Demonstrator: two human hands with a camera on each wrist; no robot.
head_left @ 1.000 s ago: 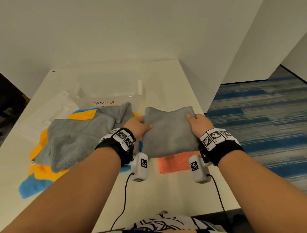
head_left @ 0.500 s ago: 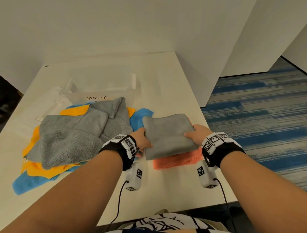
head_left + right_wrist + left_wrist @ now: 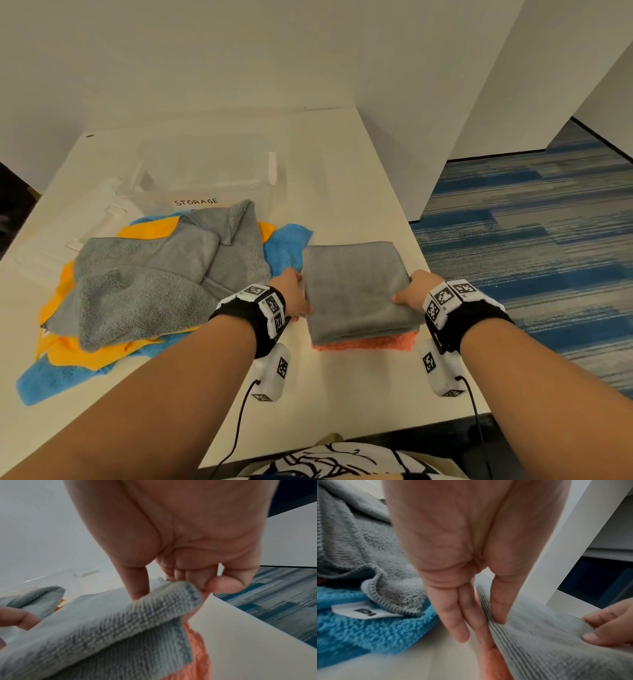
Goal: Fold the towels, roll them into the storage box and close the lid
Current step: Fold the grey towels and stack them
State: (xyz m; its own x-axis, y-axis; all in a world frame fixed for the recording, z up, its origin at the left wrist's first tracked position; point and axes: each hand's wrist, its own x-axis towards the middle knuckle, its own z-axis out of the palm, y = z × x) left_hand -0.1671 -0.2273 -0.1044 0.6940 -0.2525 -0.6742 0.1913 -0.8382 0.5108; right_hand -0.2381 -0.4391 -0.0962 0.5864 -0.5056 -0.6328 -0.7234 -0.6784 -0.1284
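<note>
While the left hand [image 3: 291, 296] and right hand [image 3: 409, 294] pinch the folded grey towel [image 3: 356, 291] by its side edges above the orange towel [image 3: 370, 342] at the table's near right, uneven grips could slacken it and undo the fold.

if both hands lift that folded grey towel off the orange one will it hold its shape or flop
Probably flop some: the folded grey towel is soft cloth whose edge already bends where the right hand pinches it. It looks light, since the left hand needs only fingertips. The fuzzy orange towel beneath might cling and drag along.
</note>
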